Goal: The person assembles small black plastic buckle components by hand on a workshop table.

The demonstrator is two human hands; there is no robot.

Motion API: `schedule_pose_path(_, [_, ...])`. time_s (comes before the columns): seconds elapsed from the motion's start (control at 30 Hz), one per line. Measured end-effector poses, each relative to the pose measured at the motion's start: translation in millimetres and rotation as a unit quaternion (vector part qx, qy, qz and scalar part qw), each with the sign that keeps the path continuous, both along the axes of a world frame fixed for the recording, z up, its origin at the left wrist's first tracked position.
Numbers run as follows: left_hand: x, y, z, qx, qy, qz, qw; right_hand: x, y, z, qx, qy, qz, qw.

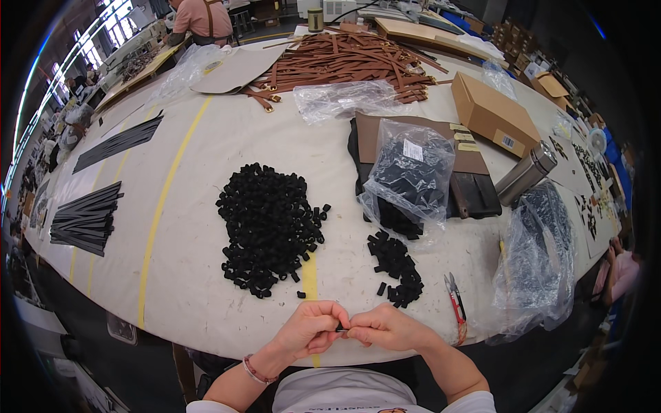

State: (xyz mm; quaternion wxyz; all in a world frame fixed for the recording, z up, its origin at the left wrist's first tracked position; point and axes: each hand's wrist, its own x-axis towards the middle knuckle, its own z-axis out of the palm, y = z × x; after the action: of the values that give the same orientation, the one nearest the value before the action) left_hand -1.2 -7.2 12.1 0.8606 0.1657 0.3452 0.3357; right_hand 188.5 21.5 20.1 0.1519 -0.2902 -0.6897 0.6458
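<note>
While working a small black piece (pixel 341 330) with bare fingertips, best leave alone both bundles of dark flat strips (pixel 86 219) at the left, well apart from the hands. Next rightward, mind the large heap of short black tube-like pieces (pixel 265 230) on the cream tabletop (pixel 186 282), farther off than the hands; avoid nudging the stray piece (pixel 301 294) just off its near side. As for the small black piece: pinched narrowly between thumb and forefinger of the left hand (pixel 313 332), and likewise of the right hand (pixel 389 329), low over the near edge, mostly covered by fingertips. Cannot tell its exact shape or which way round. Probably best to steady with the left, work gently with the right, and press evenly rather than yank. Farther right, allow room for the smaller pile of black pieces (pixel 399 272), near the knuckles. Rightmost, leave the red-handled thread snips (pixel 456 306) lying ready, with tips toward the far side, apart from the crumpled clear plastic bag (pixel 537 261).
</note>
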Motion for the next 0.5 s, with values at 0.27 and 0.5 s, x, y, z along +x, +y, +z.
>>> schedule_pose_path(0.27, [1, 0, -5, 0.023, 0.008, -0.009, 1.0, 2, 3, -4, 0.072, -0.04, 0.027, 0.996])
schedule_pose_path(0.5, [19, -6, -19, 0.374, 0.384, 0.168, 0.828, -21, -13, -8, 0.32, -0.133, -0.144, 0.927])
